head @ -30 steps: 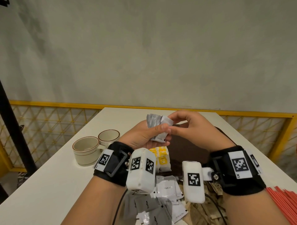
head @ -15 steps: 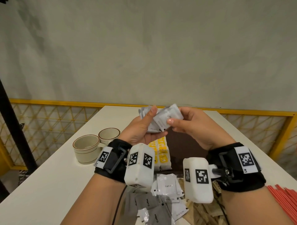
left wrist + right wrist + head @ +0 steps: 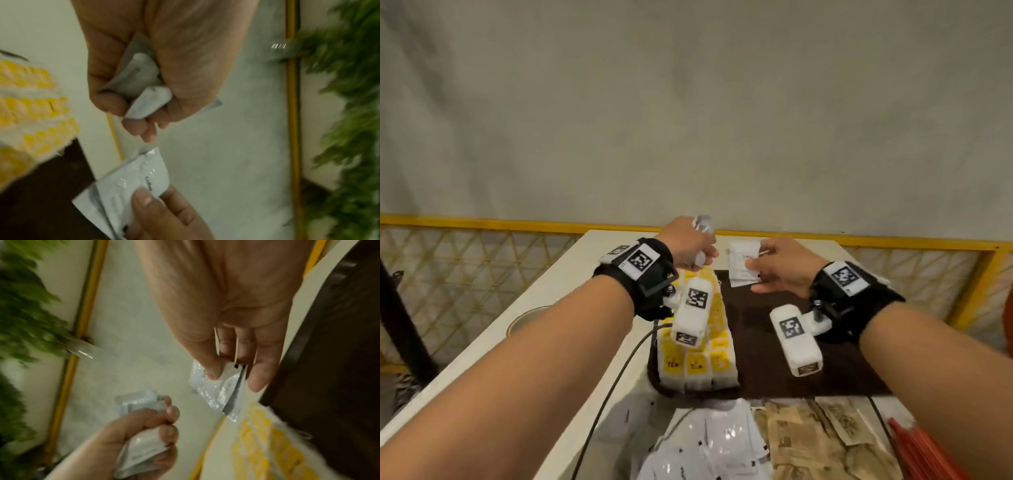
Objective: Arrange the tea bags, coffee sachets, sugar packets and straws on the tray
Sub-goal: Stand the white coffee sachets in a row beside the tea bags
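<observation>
A dark brown tray (image 3: 763, 349) lies on the white table, with rows of yellow-and-white tea bags (image 3: 697, 363) along its left side. My left hand (image 3: 690, 245) hovers over the tray's far left corner and grips a bunch of silver-white coffee sachets (image 3: 141, 84) in its curled fingers. My right hand (image 3: 774, 270) is over the tray's far end and pinches a couple of white coffee sachets (image 3: 743, 262) between thumb and fingers (image 3: 213, 369). The two hands are apart.
Near me lie a heap of white coffee sachets (image 3: 709, 445), brown sugar packets (image 3: 822, 442) and red straws (image 3: 924, 452) at the right. A cup (image 3: 525, 320) shows behind my left forearm. A yellow mesh railing (image 3: 893, 241) runs behind the table.
My arms have stretched forward from near my chest to over the tray's far end. The hands have parted: the right one has taken sachets from the left hand's bunch.
</observation>
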`<move>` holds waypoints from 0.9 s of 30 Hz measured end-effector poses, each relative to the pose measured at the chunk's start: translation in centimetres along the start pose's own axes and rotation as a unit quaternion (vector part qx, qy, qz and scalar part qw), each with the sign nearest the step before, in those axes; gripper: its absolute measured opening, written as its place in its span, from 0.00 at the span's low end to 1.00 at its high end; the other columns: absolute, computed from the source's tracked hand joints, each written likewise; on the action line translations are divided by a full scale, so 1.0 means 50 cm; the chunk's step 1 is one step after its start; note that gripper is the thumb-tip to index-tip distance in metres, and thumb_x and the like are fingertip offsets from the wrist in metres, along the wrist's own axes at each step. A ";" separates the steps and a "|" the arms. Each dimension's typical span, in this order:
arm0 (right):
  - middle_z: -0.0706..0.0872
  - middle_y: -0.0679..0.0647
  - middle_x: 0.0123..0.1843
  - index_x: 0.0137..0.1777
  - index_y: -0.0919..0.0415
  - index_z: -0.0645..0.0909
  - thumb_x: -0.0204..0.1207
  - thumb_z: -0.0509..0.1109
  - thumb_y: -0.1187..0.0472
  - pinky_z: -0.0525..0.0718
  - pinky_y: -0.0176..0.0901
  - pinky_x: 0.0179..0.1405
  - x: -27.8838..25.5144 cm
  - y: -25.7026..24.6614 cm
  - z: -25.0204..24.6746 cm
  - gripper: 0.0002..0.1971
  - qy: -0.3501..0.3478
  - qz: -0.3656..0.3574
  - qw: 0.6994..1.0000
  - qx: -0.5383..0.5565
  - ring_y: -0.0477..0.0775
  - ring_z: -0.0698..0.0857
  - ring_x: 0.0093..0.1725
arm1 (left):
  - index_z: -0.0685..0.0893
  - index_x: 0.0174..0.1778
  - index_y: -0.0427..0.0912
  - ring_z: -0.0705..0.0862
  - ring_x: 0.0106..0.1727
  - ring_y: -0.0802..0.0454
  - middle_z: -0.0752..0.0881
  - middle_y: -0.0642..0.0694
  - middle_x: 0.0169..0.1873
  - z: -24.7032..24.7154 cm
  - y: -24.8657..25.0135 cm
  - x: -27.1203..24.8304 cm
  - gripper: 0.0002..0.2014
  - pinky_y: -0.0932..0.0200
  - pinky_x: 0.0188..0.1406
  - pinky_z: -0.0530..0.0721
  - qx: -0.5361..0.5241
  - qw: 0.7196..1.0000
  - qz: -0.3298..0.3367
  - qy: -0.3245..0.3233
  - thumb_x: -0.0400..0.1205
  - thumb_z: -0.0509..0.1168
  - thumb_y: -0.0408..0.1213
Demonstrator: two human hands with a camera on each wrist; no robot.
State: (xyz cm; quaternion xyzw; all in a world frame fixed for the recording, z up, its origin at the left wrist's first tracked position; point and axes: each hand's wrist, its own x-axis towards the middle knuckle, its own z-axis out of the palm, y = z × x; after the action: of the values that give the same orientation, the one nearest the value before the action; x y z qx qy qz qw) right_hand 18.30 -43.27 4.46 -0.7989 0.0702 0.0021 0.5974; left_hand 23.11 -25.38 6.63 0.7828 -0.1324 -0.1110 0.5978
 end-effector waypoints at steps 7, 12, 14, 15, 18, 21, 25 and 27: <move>0.81 0.62 0.39 0.40 0.66 0.77 0.76 0.72 0.71 0.88 0.58 0.52 0.153 0.058 -0.013 0.06 0.056 0.082 0.994 -0.051 0.60 0.85 0.41 | 0.79 0.33 0.37 0.74 0.23 0.49 0.81 0.41 0.29 0.010 -0.045 0.155 0.13 0.64 0.22 0.72 0.212 0.976 -0.057 -0.014 0.77 0.73 0.38; 0.79 0.61 0.36 0.37 0.65 0.75 0.74 0.72 0.72 0.87 0.62 0.54 0.216 0.086 -0.011 0.09 0.057 0.103 0.989 -0.092 0.60 0.85 0.39 | 0.81 0.53 0.36 0.85 0.41 0.41 0.88 0.36 0.51 0.022 -0.062 0.235 0.15 0.58 0.32 0.78 0.399 0.916 -0.020 -0.032 0.75 0.74 0.38; 0.78 0.61 0.38 0.45 0.66 0.78 0.74 0.72 0.72 0.87 0.61 0.55 0.235 0.099 -0.006 0.06 0.057 0.106 0.989 -0.085 0.58 0.84 0.38 | 0.82 0.57 0.35 0.85 0.45 0.43 0.87 0.38 0.54 0.027 -0.071 0.263 0.17 0.56 0.39 0.81 0.439 0.898 -0.001 -0.030 0.75 0.73 0.38; 0.78 0.60 0.40 0.50 0.68 0.80 0.74 0.73 0.72 0.88 0.59 0.55 0.245 0.106 -0.005 0.07 0.058 0.105 0.989 -0.085 0.58 0.83 0.39 | 0.82 0.56 0.36 0.83 0.44 0.44 0.86 0.39 0.53 0.030 -0.074 0.274 0.16 0.55 0.40 0.81 0.454 0.890 0.007 -0.031 0.75 0.73 0.38; 0.79 0.60 0.42 0.59 0.74 0.79 0.73 0.73 0.71 0.89 0.55 0.50 0.272 0.129 0.000 0.15 0.065 0.087 0.987 -0.117 0.58 0.83 0.46 | 0.82 0.55 0.38 0.83 0.47 0.43 0.85 0.41 0.53 0.041 -0.086 0.310 0.15 0.55 0.43 0.81 0.468 0.883 0.021 -0.034 0.75 0.72 0.38; 0.77 0.59 0.39 0.42 0.68 0.79 0.72 0.74 0.70 0.90 0.51 0.43 0.286 0.140 0.010 0.05 0.063 0.069 0.984 -0.149 0.57 0.81 0.42 | 0.80 0.62 0.36 0.83 0.58 0.42 0.84 0.41 0.59 0.054 -0.098 0.338 0.20 0.53 0.54 0.81 0.484 0.873 0.036 -0.046 0.75 0.72 0.38; 0.78 0.59 0.35 0.30 0.61 0.73 0.71 0.75 0.70 0.90 0.56 0.45 0.305 0.148 0.012 0.14 0.064 0.059 0.983 -0.163 0.57 0.82 0.39 | 0.81 0.60 0.38 0.82 0.55 0.45 0.83 0.42 0.58 0.068 -0.111 0.361 0.18 0.55 0.53 0.80 0.529 0.844 0.048 -0.067 0.76 0.72 0.39; 0.78 0.60 0.34 0.29 0.62 0.72 0.71 0.76 0.70 0.89 0.62 0.49 0.310 0.150 0.010 0.15 0.060 0.054 0.984 -0.156 0.59 0.83 0.40 | 0.80 0.63 0.38 0.81 0.60 0.44 0.82 0.42 0.60 0.072 -0.118 0.371 0.20 0.56 0.53 0.79 0.545 0.834 0.053 -0.073 0.76 0.72 0.40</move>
State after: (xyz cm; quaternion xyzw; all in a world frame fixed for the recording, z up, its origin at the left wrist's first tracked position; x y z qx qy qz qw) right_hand 32.82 -46.58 -4.20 -0.8757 0.1481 -0.0029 0.4595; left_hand 39.78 -33.48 -0.31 0.9632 -0.2558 -0.0460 0.0682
